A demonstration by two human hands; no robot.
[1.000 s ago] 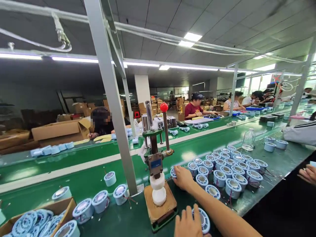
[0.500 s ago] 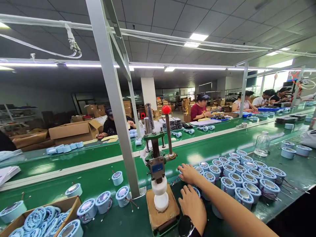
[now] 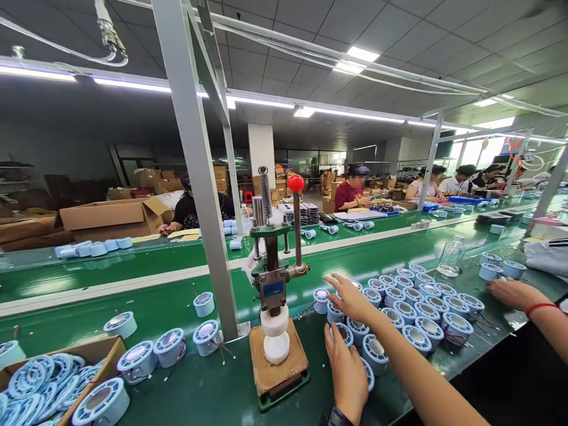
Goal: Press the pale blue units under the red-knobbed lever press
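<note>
My right hand (image 3: 350, 300) reaches over the near-left edge of a dense group of light-blue round housings (image 3: 416, 337), fingers spread above them. Below it, my left hand (image 3: 348, 370) rests against the left side of the group, its fingers apart and touching the outer housings. Neither hand has a housing closed in its grip. Just left of my hands stands a hand press (image 3: 271, 284) with a red-knobbed lever (image 3: 296, 183), two white round blocks and a wooden base (image 3: 279, 367).
At the left are a cardboard box of blue rings (image 3: 113, 361) and loose housings (image 3: 168, 349). A metal post (image 3: 199, 177) rises behind the press. Another person's hand (image 3: 517, 293) touches housings at the right, near a clear bottle (image 3: 451, 257). People sit across the conveyor (image 3: 177, 278).
My right hand has lifted and spread its fingers; my left hand has turned against the housings. Another person's hand has come in at the right. The view has shifted slightly.
</note>
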